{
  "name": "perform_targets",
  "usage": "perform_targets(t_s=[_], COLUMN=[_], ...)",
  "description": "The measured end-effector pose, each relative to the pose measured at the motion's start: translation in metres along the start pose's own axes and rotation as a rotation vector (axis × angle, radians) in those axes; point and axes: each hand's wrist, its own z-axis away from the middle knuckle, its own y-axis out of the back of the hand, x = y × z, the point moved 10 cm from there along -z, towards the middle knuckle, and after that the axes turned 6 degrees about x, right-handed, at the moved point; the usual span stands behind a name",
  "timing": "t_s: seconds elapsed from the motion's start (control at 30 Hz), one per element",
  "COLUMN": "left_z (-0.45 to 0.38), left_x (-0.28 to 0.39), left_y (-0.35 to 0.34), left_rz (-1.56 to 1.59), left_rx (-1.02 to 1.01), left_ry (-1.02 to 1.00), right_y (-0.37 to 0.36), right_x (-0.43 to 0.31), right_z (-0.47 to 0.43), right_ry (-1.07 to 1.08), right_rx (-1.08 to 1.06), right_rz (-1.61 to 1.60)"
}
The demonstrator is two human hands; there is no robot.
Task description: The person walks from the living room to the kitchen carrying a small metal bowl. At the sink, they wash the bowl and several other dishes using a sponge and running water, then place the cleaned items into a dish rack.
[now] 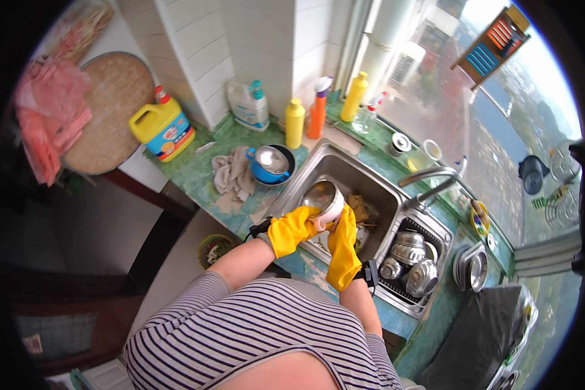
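Note:
Both my hands wear yellow rubber gloves. My left hand (297, 229) and my right hand (343, 243) hold a pink bowl with a metal inside (324, 202) between them, tilted over the large basin of the stainless steel sink (317, 165). The bowl's handle-like tab points towards me. A brown sponge or scrubbing pad (358, 208) lies in the basin beyond my right hand, with some food scraps near it. The curved metal faucet (431, 180) stands at the right rim. Several metal bowls (409, 251) sit in the smaller basin on a black rack.
Left of the sink, a blue two-handled bowl (268, 170) sits in a dark pan beside a beige rag (233, 173). A yellow jug (163, 126), yellow bottles (294, 124) and an orange spray bottle (318, 112) stand behind. Metal dishes (470, 268) lean at right, near a black-covered object (477, 336).

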Motion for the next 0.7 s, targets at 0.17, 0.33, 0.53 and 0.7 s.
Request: perform_targets(t_s=[0.17,0.33,0.53,0.7], left_z=[-0.004,0.010,0.069,0.093], left_x=[-0.034,-0.064,-0.146,-0.129], left_y=[-0.011,0.001,0.073,0.162], left_rz=[0.601,0.970,0.976,-0.336], left_rx=[0.123,0.165,0.287,0.291], left_ry=[0.013,0.325,0.713,-0.093], right_y=[-0.007,-0.031,0.053,0.133], right_x=[0.020,0.015,-0.024,-0.037], right_z=[0.031,0.041,-0.026,-0.067], right_ry=[-0.092,-0.052,0.126,-0.088], right_rx=[0.148,-0.161,-0.041,-0.078], right_rz=[-0.080,0.329,0.353,0.644])
